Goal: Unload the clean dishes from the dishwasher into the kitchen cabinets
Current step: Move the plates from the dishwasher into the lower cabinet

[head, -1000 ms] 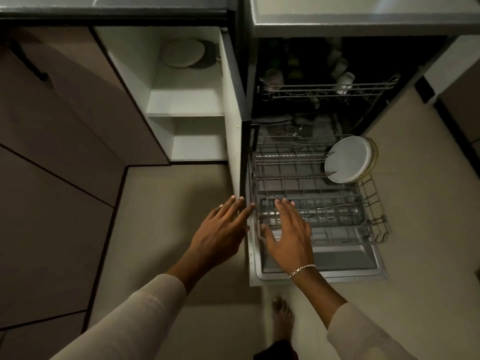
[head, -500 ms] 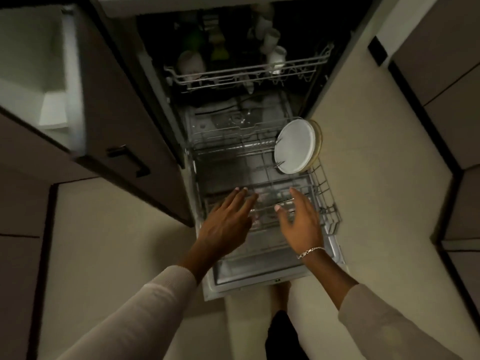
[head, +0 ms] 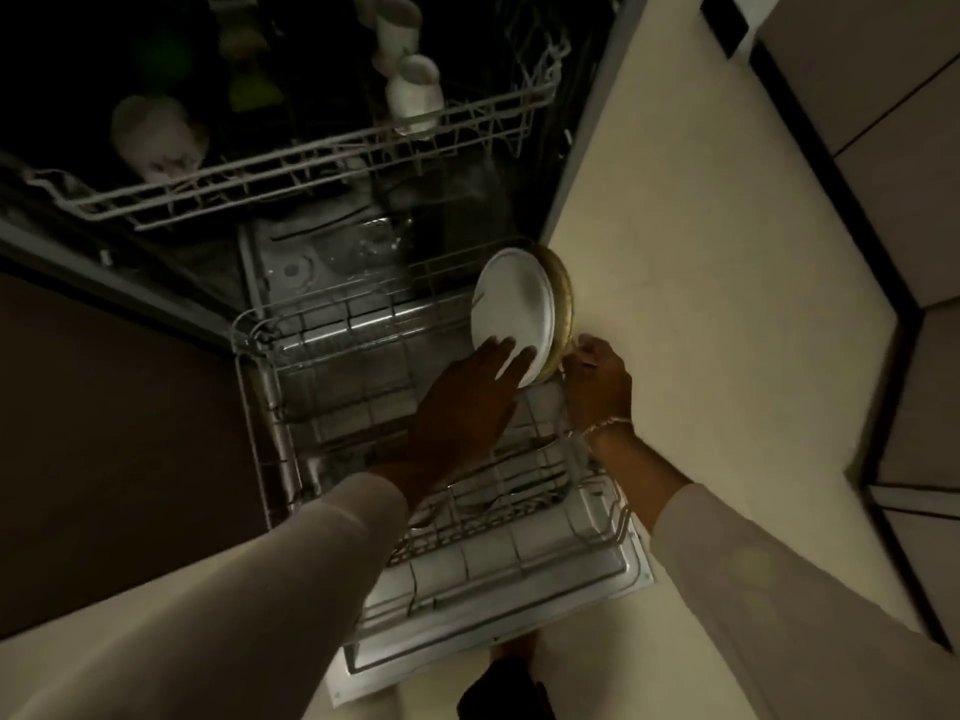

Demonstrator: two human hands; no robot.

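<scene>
Door (head: pixel 374 662) of the dishwasher lies dropped flat nearest us, with the lower rack (head: pixel 270 407) drawn out over it. Two pale sleeves reach in over the rack's front.

Left hand (head: pixel 462 402): fingers (head: pixel 501 356) straight and close together, laid flat on the lower face of the white plate (head: pixel 514 304).

Right hand (head: pixel 597 387), thin bracelet (head: pixel 608 423) at the wrist: fingers curled, pinching the lower rim of the tan plate (head: pixel 563 293).

Both plates stand on edge at the rack's right side, the tan one just behind the white. We see a dark streak near the white plate's upper left rim, too blurred to read as writing.

Beyond, the upper rack (head: pixel 311 168) is partly out. It carries two pale mugs (head: pixel 415 90) to the right and a pale cup (head: pixel 156 137) to the left. The cup has a reddish pattern we cannot read.

Against half a second ago: both hands hovered spread above the rack's front, touching nothing. They now sit on the plates, which stand in the same slot. Our view has dropped closer in.
</scene>
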